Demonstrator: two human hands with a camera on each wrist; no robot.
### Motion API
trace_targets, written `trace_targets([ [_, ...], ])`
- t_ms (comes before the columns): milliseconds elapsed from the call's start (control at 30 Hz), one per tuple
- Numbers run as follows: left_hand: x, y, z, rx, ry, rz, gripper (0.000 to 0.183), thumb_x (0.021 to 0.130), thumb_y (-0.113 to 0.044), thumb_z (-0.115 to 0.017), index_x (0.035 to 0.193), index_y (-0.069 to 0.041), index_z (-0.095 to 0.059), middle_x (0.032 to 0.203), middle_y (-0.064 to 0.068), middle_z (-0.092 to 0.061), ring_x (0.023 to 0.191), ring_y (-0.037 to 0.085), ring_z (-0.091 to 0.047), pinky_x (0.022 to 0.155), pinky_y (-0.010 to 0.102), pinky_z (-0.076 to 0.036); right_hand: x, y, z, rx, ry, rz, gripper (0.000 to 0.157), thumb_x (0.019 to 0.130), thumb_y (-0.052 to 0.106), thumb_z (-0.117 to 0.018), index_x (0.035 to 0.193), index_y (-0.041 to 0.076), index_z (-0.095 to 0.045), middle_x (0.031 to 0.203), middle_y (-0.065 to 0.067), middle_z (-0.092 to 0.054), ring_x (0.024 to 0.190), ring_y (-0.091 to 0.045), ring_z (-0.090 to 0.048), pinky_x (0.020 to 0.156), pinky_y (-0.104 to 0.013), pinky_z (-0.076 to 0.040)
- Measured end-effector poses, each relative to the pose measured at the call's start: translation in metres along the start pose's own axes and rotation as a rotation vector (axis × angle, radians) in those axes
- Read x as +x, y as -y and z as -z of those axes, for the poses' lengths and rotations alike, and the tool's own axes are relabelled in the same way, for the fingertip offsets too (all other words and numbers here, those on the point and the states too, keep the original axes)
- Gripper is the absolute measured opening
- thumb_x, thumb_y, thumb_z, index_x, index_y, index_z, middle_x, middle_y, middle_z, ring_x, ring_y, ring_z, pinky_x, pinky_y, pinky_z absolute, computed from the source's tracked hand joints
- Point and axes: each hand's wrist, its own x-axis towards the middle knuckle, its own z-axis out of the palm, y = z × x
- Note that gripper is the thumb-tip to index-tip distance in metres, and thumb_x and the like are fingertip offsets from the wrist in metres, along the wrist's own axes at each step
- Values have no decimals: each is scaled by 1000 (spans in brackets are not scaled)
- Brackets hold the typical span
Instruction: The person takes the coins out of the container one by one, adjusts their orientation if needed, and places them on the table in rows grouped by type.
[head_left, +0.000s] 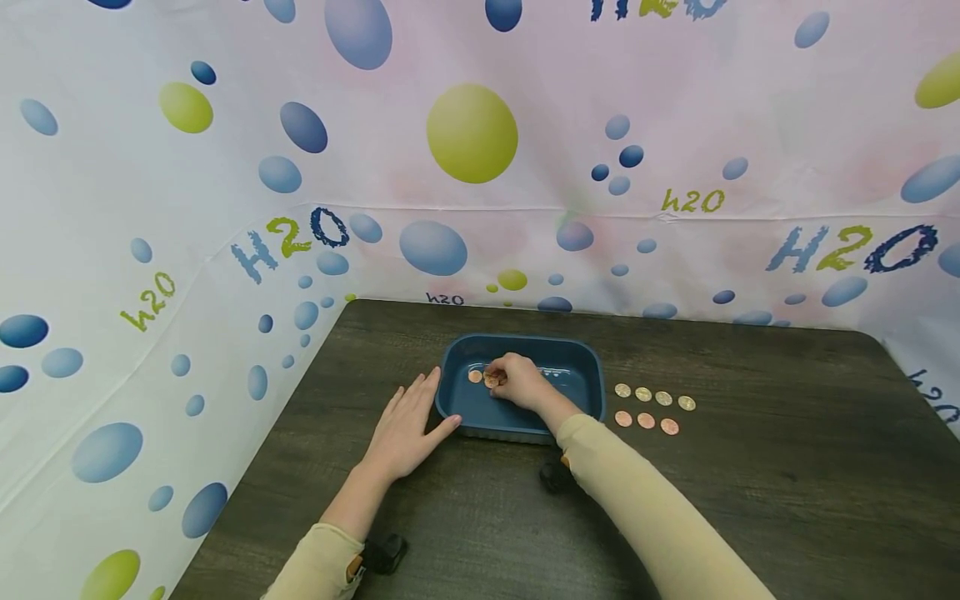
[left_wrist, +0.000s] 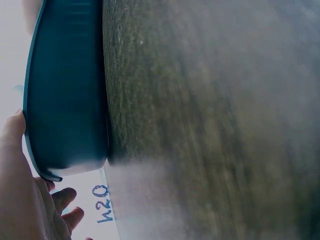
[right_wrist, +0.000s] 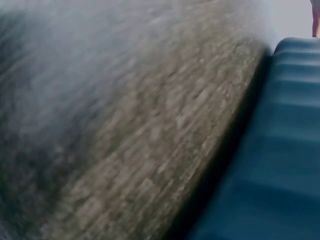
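Note:
A blue rectangular tray (head_left: 555, 433) stands on the table. My left hand (head_left: 405, 425) rests at its left end, fingers stretched out, thumb by the near corner. In the left wrist view, the fingers of this hand (left_wrist: 25, 190) are at the rim of the tray (left_wrist: 70, 90). My right hand (head_left: 521, 383) reaches down inside the tray, its curled fingers and thumb pinching a copper coin (head_left: 491, 381). Another copper coin (head_left: 475, 377) lies just left of it on the tray floor. The tray wall (right_wrist: 265, 150) fills the right side of the right wrist view.
Right of the tray, several gold-coloured coins (head_left: 642, 394) lie in a row, with three copper coins (head_left: 646, 421) in a row nearer me. The dark wood-look table (head_left: 787, 450) ends at a white patterned backdrop (head_left: 675, 125).

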Motion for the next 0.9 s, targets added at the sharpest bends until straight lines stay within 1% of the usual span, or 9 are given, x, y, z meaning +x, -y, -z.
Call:
trace_targets([
  [100,0,0,0,-1,3,3,88,90,-72,-32,155,-17,-11,157,0,-19,144,18,-15,115,50,-12,-1,0,-1,-36,10,20,29,80,8,-78,106,-1,-70,93,-9,-60,86,-22,-57,74,-32,-51],
  [233,0,0,0,2,2,3,87,91,-71,-34,155,-17,-11,157,0,-19,144,18,-15,114,50,-12,-1,-1,-1,-53,13,15,22,81,9,-77,100,0,-72,88,-7,-59,83,-20,-55,74,-33,-49],
  [367,0,0,0,5,-4,0,86,92,-68,-37,155,-17,-11,157,0,-20,144,19,-16,114,51,-13,-1,0,-1,-39,23,-6,15,82,9,-76,94,2,-70,85,-5,-56,79,-19,-53,71,-33,-48],
  [500,0,0,-1,7,-8,0,85,92,-66,-39,155,-16,-12,157,0,-20,144,18,-16,114,51,-13,-1,0,0,-22,33,-18,14,82,8,-76,91,2,-67,83,-3,-54,76,-17,-51,68,-31,-47],
  [733,0,-1,-1,-1,-9,6,83,93,-62,-44,155,-15,-14,157,0,-20,144,18,-16,114,51,-13,-2,1,-1,-19,25,38,12,82,4,-74,88,5,-64,81,-4,-52,74,-17,-48,65,-31,-45],
  [900,0,-1,-1,-2,-13,5,83,93,-62,-44,155,-15,-14,157,0,-21,144,18,-16,114,51,-13,-1,1,-1,-16,30,46,11,84,3,-73,87,6,-63,81,-3,-50,73,-17,-47,64,-30,-44],
])
